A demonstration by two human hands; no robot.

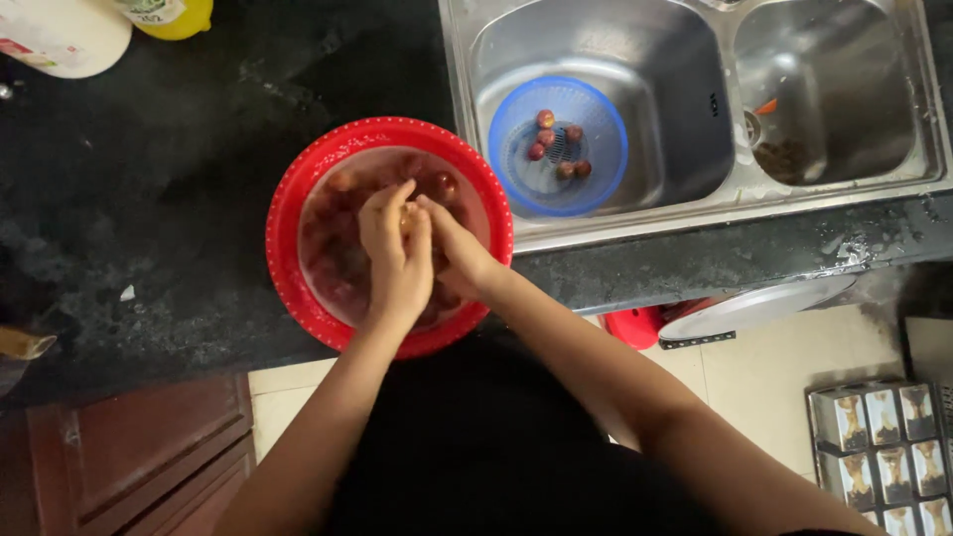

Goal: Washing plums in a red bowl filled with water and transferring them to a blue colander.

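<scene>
A red bowl [288,213] stands on the black counter, filled with cloudy water and several small red fruits [442,186]. My left hand [395,260] and my right hand [459,248] are both inside it, fingers pressed together around one fruit at the middle of the bowl. The fruit itself is mostly hidden by my fingers. To the right, a blue strainer basket [606,169] sits in the left sink basin and holds several washed red fruits [556,144].
The steel double sink [695,109] has food scraps in its right basin. A white container [60,35] and a yellow bottle [179,15] stand at the counter's far left. A round tray [754,306] sticks out below the counter edge; a pack of small cartons [884,447] lies on the floor.
</scene>
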